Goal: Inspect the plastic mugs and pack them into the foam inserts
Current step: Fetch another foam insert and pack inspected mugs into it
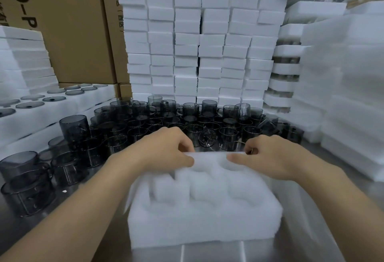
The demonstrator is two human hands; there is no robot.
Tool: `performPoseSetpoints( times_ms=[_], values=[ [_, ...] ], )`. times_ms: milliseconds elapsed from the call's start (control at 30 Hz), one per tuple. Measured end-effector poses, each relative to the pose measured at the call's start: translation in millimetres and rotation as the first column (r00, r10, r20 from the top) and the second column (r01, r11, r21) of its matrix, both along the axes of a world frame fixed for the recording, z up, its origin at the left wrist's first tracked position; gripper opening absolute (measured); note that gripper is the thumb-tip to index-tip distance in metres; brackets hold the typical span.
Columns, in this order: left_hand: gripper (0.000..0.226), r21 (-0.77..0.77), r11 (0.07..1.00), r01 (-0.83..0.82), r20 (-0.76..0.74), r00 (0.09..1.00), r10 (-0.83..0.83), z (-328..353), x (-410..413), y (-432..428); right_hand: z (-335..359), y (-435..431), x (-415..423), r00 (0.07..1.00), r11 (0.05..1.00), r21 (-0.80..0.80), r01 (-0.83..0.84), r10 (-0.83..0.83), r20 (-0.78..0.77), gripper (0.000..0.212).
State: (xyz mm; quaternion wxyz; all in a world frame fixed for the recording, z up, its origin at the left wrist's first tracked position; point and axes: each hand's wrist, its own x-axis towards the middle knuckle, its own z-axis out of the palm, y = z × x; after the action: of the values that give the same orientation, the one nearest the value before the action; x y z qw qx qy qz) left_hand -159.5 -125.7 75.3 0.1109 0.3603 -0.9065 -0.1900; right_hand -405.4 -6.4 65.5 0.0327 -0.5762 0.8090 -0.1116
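While the left hand (166,149) and the right hand (268,155) each pinched the far edge of the white, pocketed foam insert (203,216), thumbs on top and fingers curled behind, it sat blurred on the steel table (212,254). It was just in front of the crowded smoky-grey translucent plastic mugs (187,120). Setting it flat and square, empty pockets up, seemed wise before loading any mug.

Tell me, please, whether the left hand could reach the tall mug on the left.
Probably yes: the tall mug stands above its neighbours, uncovered, though the left hand pinches the foam insert and must let go first.
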Motion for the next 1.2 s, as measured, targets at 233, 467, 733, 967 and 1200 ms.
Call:
performPoseSetpoints(
  times_ms=[233,467,733,967,1200],
  values=[
    [0.009,-0.225,0.959,-0.173,-0.142,0.979,0.144,-14,-21,-1,14,3,-7,0.989,0.902,-0.431,-0.013,-0.052,-0.138,0.029],
    [0.015,-0.127,0.966,-0.225,-0.551,0.826,0.120,-10,-21,-9,10,2,45,0.902,0.760,-0.488,-0.429,0.387,-0.190,0.025],
    [0.036,0.047,0.998,0.047,-0.558,0.830,-0.013,-2,-7,-4,-7,-4,56,0.890,0.747,-0.498,-0.440,0.438,-0.129,0.028],
    [0.035,0.063,0.991,0.119,-0.602,0.796,-0.057,-3,-8,-4,-7,-2,53,0.884,0.761,-0.487,-0.428,0.465,-0.051,0.060],
    [0.034,0.062,0.983,0.174,-0.623,0.776,-0.098,-3,-9,0,-8,-2,52,0.892,0.784,-0.472,-0.404,0.452,-0.013,0.059]
  ],
)
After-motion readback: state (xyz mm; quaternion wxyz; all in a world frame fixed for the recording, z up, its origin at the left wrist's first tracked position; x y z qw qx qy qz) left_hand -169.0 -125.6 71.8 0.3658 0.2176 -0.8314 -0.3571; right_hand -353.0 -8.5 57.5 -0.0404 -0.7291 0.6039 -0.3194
